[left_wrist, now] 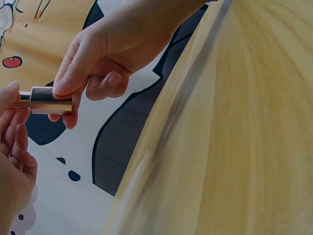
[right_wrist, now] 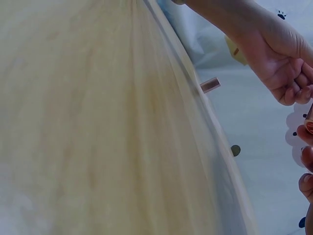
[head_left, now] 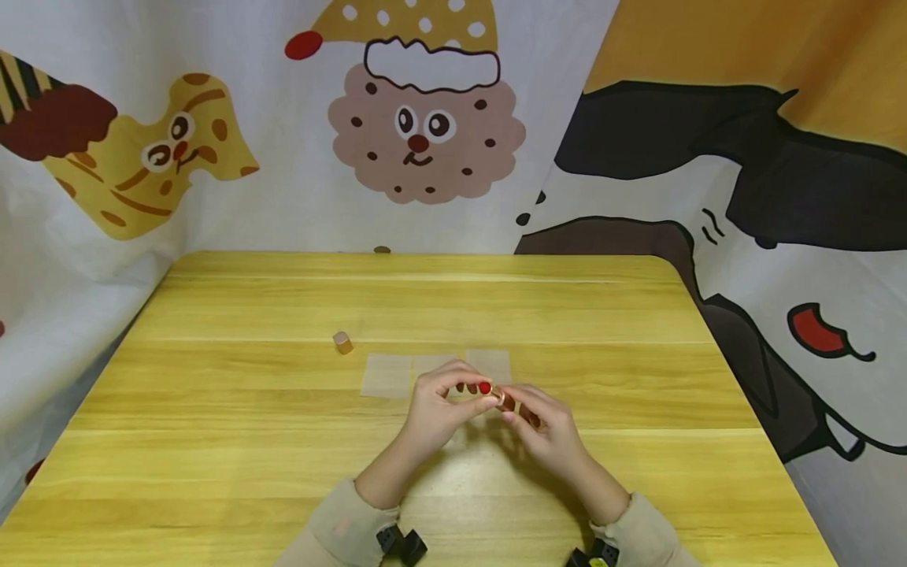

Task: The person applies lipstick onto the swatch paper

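An uncapped lipstick (head_left: 505, 400) with a red tip is held between both hands above the table. My left hand (head_left: 434, 402) pinches its narrow upper part with thumb and fingers. The right hand (head_left: 549, 431) grips the wider copper-coloured base, whose dark panel bears lettering in the left wrist view, where the right thumb (left_wrist: 66, 83) presses on it. Just the lipstick's red end (right_wrist: 309, 126) shows at the edge of the right wrist view. A small copper-coloured cap (head_left: 342, 342) stands on the table to the left.
Pale, thin square sheets lie in a row behind the hands: a left sheet (head_left: 386, 375), a middle one (head_left: 434, 363) partly covered by the left hand, and a right one (head_left: 490, 364). The wooden table (head_left: 248, 441) ends at a patterned curtain (head_left: 269, 213).
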`<state>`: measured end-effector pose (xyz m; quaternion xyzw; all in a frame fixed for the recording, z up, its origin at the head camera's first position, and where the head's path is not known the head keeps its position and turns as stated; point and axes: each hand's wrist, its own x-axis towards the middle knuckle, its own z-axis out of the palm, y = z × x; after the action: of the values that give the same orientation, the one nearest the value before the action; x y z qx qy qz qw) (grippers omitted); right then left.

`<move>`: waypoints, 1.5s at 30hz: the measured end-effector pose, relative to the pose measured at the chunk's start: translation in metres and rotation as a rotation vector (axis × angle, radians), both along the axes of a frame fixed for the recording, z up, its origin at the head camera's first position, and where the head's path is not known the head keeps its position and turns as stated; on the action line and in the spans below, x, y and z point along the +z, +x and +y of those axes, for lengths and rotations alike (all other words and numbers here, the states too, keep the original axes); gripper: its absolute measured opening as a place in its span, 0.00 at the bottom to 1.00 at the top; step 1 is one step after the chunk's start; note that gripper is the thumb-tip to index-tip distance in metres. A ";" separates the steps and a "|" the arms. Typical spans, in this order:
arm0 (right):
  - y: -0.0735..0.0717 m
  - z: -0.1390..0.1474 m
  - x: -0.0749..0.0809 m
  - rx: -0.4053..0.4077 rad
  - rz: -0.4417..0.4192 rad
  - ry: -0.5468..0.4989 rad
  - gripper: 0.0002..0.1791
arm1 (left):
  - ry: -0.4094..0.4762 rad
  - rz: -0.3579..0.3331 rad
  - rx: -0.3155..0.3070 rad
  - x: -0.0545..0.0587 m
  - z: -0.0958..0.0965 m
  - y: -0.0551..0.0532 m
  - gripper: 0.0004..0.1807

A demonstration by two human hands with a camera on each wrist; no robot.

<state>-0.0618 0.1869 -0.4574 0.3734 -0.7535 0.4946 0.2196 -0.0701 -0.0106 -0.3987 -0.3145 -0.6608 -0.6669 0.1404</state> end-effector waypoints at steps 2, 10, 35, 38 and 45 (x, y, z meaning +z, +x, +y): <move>-0.001 0.000 -0.001 0.004 0.009 -0.015 0.18 | 0.001 -0.015 -0.002 0.000 0.001 0.000 0.10; 0.001 -0.005 0.008 0.003 0.045 -0.079 0.17 | -0.005 -0.053 -0.012 0.005 0.002 0.002 0.10; -0.003 -0.004 0.004 0.009 0.072 -0.176 0.15 | -0.103 -0.149 0.114 0.002 -0.051 0.000 0.16; -0.003 -0.003 0.004 0.007 0.067 -0.175 0.16 | -0.116 -0.151 0.152 -0.001 -0.060 -0.002 0.16; -0.003 -0.002 0.005 -0.003 0.055 -0.164 0.17 | -0.153 -0.157 0.217 -0.013 -0.083 -0.008 0.17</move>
<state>-0.0646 0.1846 -0.4527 0.3664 -0.7049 0.5436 0.2708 -0.0779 -0.0937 -0.4112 -0.1980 -0.7487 -0.6180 0.1354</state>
